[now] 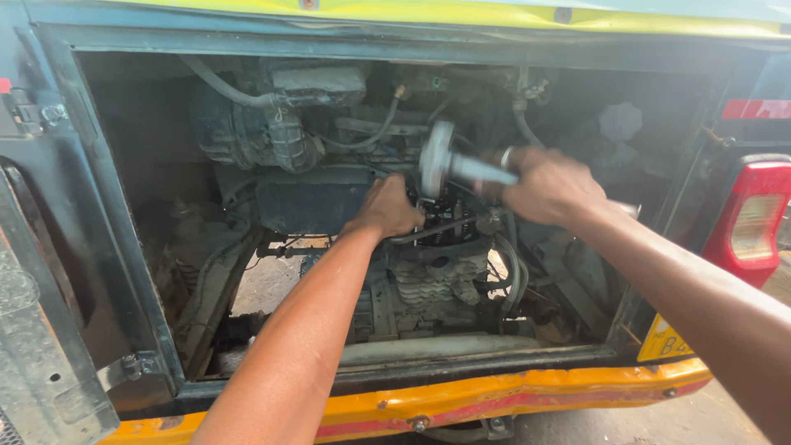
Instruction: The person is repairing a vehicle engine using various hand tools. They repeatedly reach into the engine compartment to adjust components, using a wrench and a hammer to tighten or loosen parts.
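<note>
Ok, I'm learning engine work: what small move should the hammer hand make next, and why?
Probably a short, controlled tap. The right hand holds the hammer with its head just above the engine top, while the left hand braces right beside the spot, its fingers close by. A big swing would risk hitting them.

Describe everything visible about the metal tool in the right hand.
The metal tool looks pale grey and is motion-blurred. It has a straight handle ending in a round, disc-like head at its left end. It lies roughly level in the open engine bay, above the engine. The right hand grips its handle; the left hand rests just below the head.
</note>
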